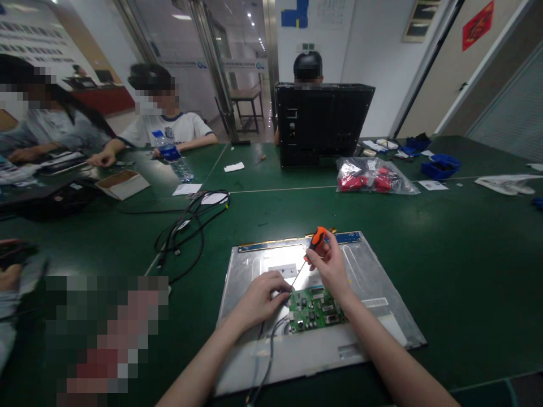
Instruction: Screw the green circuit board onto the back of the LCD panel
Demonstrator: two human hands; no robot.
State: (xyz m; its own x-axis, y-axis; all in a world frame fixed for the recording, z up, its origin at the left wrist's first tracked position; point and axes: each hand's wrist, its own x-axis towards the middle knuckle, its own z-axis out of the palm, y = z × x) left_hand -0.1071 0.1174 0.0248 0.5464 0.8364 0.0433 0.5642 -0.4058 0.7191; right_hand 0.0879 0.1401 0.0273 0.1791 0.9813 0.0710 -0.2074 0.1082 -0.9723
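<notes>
My right hand [330,263] is closed around the orange and black handle of a screwdriver [316,244]. The screwdriver slants down to the left, its tip at the upper left corner of a green circuit board [311,311]. Beside that tip, my left hand [268,294] has its thumb and fingers drawn together at the board's corner; what they pinch, if anything, is hidden. Under the board lies a silver metal display panel [373,282] with a blue circuit strip [271,247] along its far edge. Thin cables [274,350] run from the board's left side towards me.
Black cables [199,226] lie coiled to the left, near a water bottle [172,152] and an open cardboard box [123,185]. Opposite stands a black monitor [324,124], with a plastic bag of red items [373,176] and blue trays [441,167] to its right. Other people sit around the green table [475,254].
</notes>
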